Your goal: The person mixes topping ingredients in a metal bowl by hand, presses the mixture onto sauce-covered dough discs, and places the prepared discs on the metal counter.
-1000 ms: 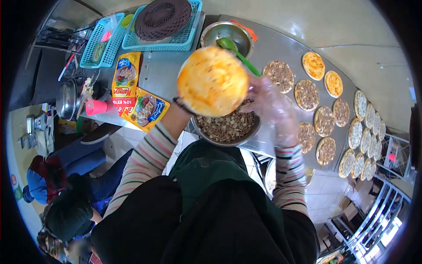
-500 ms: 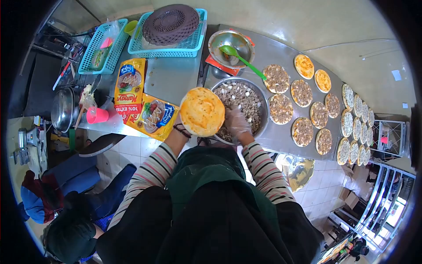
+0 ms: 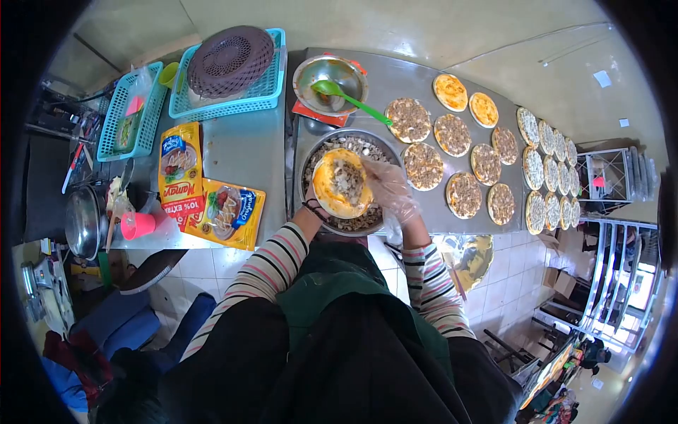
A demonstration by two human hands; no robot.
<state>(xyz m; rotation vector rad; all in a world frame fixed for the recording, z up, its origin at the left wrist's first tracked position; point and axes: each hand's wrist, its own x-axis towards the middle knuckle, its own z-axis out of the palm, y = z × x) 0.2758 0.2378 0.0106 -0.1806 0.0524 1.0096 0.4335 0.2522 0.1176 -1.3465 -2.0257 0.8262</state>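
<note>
A round flatbread [image 3: 325, 185] with orange sauce is held over a steel bowl [image 3: 308, 157] of chopped brown topping. My left hand [image 3: 314, 203] grips it from below at its left edge, mostly hidden by the bread. Some topping [image 3: 347, 179] lies on the middle of the bread. My right hand [image 3: 390, 189], in a clear plastic glove, is at the bread's right edge with its fingers bent together; whether topping is between them is too small to make out. Behind the bowl, a green spoon [image 3: 357, 104] rests in a second steel bowl [image 3: 304, 79].
Several topped rounds [image 3: 423, 167] and two sauce-only rounds [image 3: 450, 92] lie on the metal table at right. Yellow pouches [image 3: 229, 212], a pink cup [image 3: 138, 225] and turquoise baskets [image 3: 233, 107] are at left. Part of a person [image 3: 134, 367] shows at lower left.
The flatbread has moved right, over the bowl, in my left hand. My right hand has risen from the bowl to the bread, and topping now lies on it. The camera view has shifted.
</note>
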